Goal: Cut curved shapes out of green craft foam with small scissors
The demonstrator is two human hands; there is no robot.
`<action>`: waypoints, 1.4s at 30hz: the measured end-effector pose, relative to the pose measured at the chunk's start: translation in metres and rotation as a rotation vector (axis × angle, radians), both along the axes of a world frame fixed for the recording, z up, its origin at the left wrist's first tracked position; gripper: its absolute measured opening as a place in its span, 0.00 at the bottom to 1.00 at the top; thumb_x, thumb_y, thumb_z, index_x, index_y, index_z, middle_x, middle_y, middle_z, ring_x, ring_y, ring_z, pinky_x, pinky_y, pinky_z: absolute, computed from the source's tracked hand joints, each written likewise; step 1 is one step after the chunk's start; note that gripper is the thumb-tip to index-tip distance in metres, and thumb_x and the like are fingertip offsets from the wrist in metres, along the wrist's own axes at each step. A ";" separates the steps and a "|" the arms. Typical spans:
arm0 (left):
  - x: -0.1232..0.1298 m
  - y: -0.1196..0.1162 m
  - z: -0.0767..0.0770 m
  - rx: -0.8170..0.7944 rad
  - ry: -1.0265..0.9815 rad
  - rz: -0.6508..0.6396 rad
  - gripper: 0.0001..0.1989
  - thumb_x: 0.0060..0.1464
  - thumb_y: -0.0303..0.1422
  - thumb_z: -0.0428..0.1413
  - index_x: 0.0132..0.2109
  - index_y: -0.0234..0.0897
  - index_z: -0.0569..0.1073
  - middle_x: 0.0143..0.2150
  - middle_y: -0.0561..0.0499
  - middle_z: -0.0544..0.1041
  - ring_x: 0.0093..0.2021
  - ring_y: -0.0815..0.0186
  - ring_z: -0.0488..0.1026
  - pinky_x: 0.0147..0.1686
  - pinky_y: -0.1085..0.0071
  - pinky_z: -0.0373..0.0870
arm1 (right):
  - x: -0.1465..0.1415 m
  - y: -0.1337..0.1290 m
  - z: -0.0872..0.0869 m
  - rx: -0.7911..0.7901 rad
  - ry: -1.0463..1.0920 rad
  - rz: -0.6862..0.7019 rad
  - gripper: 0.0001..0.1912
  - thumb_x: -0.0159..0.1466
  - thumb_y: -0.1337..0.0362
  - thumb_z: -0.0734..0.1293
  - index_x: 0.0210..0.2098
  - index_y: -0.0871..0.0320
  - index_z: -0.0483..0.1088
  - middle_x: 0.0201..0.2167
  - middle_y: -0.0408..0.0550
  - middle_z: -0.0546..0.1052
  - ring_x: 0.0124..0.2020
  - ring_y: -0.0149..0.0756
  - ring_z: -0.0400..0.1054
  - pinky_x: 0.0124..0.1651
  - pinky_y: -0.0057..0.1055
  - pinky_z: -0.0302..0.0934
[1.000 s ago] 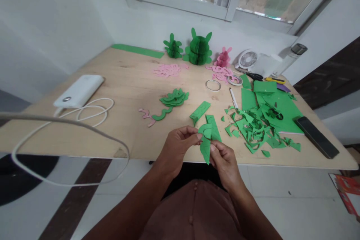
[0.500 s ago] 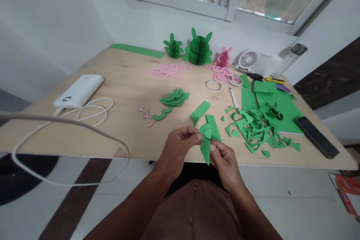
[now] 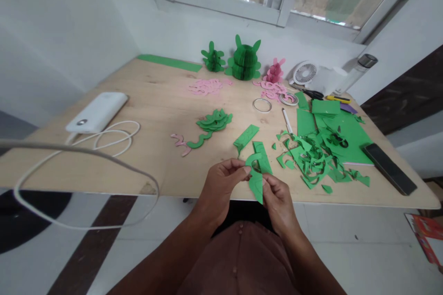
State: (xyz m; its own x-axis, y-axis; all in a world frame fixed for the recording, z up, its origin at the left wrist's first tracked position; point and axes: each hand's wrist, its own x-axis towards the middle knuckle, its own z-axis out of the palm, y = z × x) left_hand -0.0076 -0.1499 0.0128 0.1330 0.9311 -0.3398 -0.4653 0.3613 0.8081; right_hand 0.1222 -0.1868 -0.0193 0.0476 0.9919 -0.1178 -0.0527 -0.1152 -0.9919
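Note:
Near the table's front edge, my left hand (image 3: 219, 184) pinches a green paper cutout (image 3: 255, 183) between thumb and fingers at its left side. It has a curved strip on top and a pointed part hanging below. My right hand (image 3: 279, 193) is closed on the lower right side of the same paper. Whether the curved strip and the lower part are still joined, I cannot tell. Just behind lie two folded green paper strips (image 3: 246, 137). To their left are a stack of wavy green cutouts (image 3: 214, 120) and a pink curved piece (image 3: 180, 143).
Green scraps (image 3: 313, 161) and small scissors (image 3: 339, 140) lie at right, beside a phone (image 3: 389, 168). A white pen (image 3: 287, 120) and a tape ring (image 3: 262, 105) are mid-table. At left sits a white power bank (image 3: 98, 111) with a looping cable. Paper figures (image 3: 245, 62) stand behind.
The lower part of the green paper has swung slightly right, and a gap now shows under the curved strip. Both hands keep their hold, the right shifted a little.

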 end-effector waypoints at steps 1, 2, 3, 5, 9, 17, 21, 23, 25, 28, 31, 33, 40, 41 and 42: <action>0.000 0.000 0.000 -0.007 -0.007 0.006 0.06 0.38 0.30 0.65 0.25 0.34 0.75 0.23 0.54 0.74 0.27 0.72 0.68 0.32 0.75 0.66 | 0.000 0.000 0.000 -0.002 0.003 -0.001 0.18 0.62 0.52 0.63 0.36 0.60 0.75 0.16 0.38 0.58 0.19 0.28 0.48 0.21 0.25 0.44; 0.000 0.000 0.001 -0.014 -0.012 0.014 0.06 0.38 0.30 0.65 0.25 0.34 0.75 0.23 0.54 0.74 0.27 0.72 0.68 0.32 0.74 0.66 | 0.000 0.000 0.000 -0.008 0.005 -0.002 0.18 0.62 0.52 0.64 0.35 0.60 0.75 0.17 0.38 0.58 0.19 0.28 0.48 0.21 0.25 0.44; 0.000 0.000 0.001 -0.018 -0.014 0.023 0.06 0.38 0.30 0.65 0.25 0.34 0.75 0.23 0.54 0.74 0.27 0.71 0.68 0.33 0.73 0.66 | 0.001 0.000 0.000 -0.017 0.006 -0.002 0.18 0.62 0.51 0.64 0.34 0.60 0.74 0.17 0.37 0.58 0.19 0.27 0.47 0.21 0.25 0.43; -0.001 0.001 0.001 -0.018 -0.010 0.040 0.06 0.37 0.30 0.65 0.25 0.35 0.75 0.24 0.54 0.74 0.27 0.71 0.68 0.34 0.72 0.67 | 0.002 0.000 0.000 -0.038 0.010 -0.007 0.18 0.61 0.51 0.65 0.33 0.61 0.74 0.17 0.37 0.56 0.18 0.26 0.45 0.20 0.25 0.41; -0.003 0.003 0.001 -0.002 0.014 0.030 0.06 0.38 0.31 0.65 0.25 0.35 0.75 0.25 0.54 0.74 0.28 0.71 0.69 0.36 0.72 0.67 | 0.005 0.001 -0.001 -0.046 0.038 -0.019 0.17 0.61 0.50 0.65 0.34 0.60 0.73 0.17 0.36 0.55 0.18 0.26 0.43 0.20 0.25 0.39; -0.004 0.002 -0.001 0.013 -0.012 -0.044 0.07 0.39 0.31 0.65 0.25 0.35 0.75 0.25 0.55 0.74 0.28 0.71 0.69 0.35 0.72 0.67 | 0.004 0.001 0.005 -0.030 0.044 0.043 0.20 0.60 0.48 0.65 0.35 0.60 0.74 0.15 0.35 0.53 0.17 0.26 0.42 0.20 0.25 0.38; -0.002 -0.001 0.000 -0.017 -0.029 -0.065 0.08 0.38 0.32 0.65 0.26 0.34 0.75 0.24 0.54 0.75 0.29 0.69 0.70 0.36 0.71 0.67 | 0.003 0.000 0.003 -0.035 0.061 0.059 0.20 0.60 0.48 0.65 0.38 0.60 0.74 0.16 0.36 0.55 0.18 0.26 0.44 0.20 0.25 0.39; -0.001 -0.002 0.000 -0.031 -0.059 -0.057 0.08 0.39 0.31 0.65 0.26 0.34 0.74 0.25 0.53 0.75 0.30 0.70 0.70 0.38 0.71 0.68 | 0.003 0.000 0.003 -0.030 0.052 0.055 0.20 0.60 0.48 0.66 0.37 0.60 0.75 0.16 0.36 0.56 0.18 0.26 0.44 0.20 0.25 0.40; -0.002 -0.003 -0.001 -0.039 -0.082 -0.055 0.07 0.40 0.31 0.65 0.26 0.34 0.74 0.26 0.53 0.75 0.30 0.70 0.70 0.38 0.71 0.67 | 0.005 -0.001 0.003 -0.028 0.040 0.035 0.20 0.60 0.48 0.66 0.35 0.60 0.74 0.16 0.36 0.56 0.18 0.26 0.44 0.20 0.25 0.40; -0.006 -0.001 0.000 -0.031 -0.087 -0.064 0.08 0.39 0.31 0.65 0.26 0.34 0.74 0.27 0.52 0.76 0.30 0.70 0.71 0.37 0.72 0.67 | 0.010 -0.001 0.003 -0.020 0.043 -0.027 0.19 0.60 0.49 0.66 0.33 0.60 0.72 0.16 0.36 0.55 0.18 0.26 0.44 0.19 0.25 0.37; -0.009 0.001 0.003 -0.030 -0.054 -0.105 0.09 0.37 0.30 0.66 0.26 0.34 0.73 0.25 0.53 0.74 0.29 0.70 0.70 0.35 0.73 0.67 | 0.016 0.003 0.006 0.008 0.098 -0.104 0.18 0.60 0.49 0.66 0.33 0.60 0.71 0.15 0.35 0.53 0.17 0.25 0.42 0.18 0.25 0.35; -0.010 0.001 0.004 -0.016 -0.012 -0.141 0.09 0.36 0.30 0.66 0.26 0.34 0.73 0.24 0.53 0.73 0.28 0.70 0.69 0.32 0.74 0.65 | 0.018 0.008 0.010 0.018 0.160 -0.125 0.18 0.58 0.50 0.68 0.33 0.60 0.71 0.15 0.34 0.51 0.17 0.24 0.40 0.18 0.25 0.34; -0.012 0.002 0.001 0.067 0.068 -0.214 0.08 0.38 0.32 0.65 0.27 0.35 0.75 0.26 0.52 0.75 0.29 0.69 0.69 0.32 0.72 0.66 | 0.009 0.024 0.020 -0.013 0.166 -0.132 0.15 0.53 0.54 0.73 0.26 0.59 0.69 0.15 0.33 0.51 0.16 0.23 0.37 0.17 0.25 0.34; -0.012 0.003 0.000 0.068 0.063 -0.228 0.09 0.38 0.32 0.65 0.28 0.35 0.75 0.27 0.51 0.76 0.29 0.68 0.70 0.33 0.72 0.66 | 0.007 0.025 0.020 -0.011 0.161 -0.140 0.14 0.53 0.55 0.73 0.26 0.59 0.69 0.15 0.33 0.52 0.16 0.23 0.37 0.17 0.25 0.34; -0.012 0.003 0.001 0.068 0.058 -0.245 0.09 0.38 0.32 0.65 0.30 0.35 0.76 0.28 0.51 0.76 0.30 0.68 0.70 0.35 0.71 0.66 | 0.007 0.026 0.019 -0.007 0.155 -0.148 0.14 0.53 0.55 0.73 0.25 0.59 0.69 0.15 0.33 0.53 0.16 0.23 0.38 0.17 0.25 0.35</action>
State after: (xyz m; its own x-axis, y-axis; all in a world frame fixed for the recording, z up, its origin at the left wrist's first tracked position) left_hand -0.0199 -0.1466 0.0135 0.3391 0.8945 -0.2914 -0.3227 0.4016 0.8571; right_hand 0.1289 -0.1608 -0.0001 0.1733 0.9745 -0.1423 -0.2216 -0.1022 -0.9698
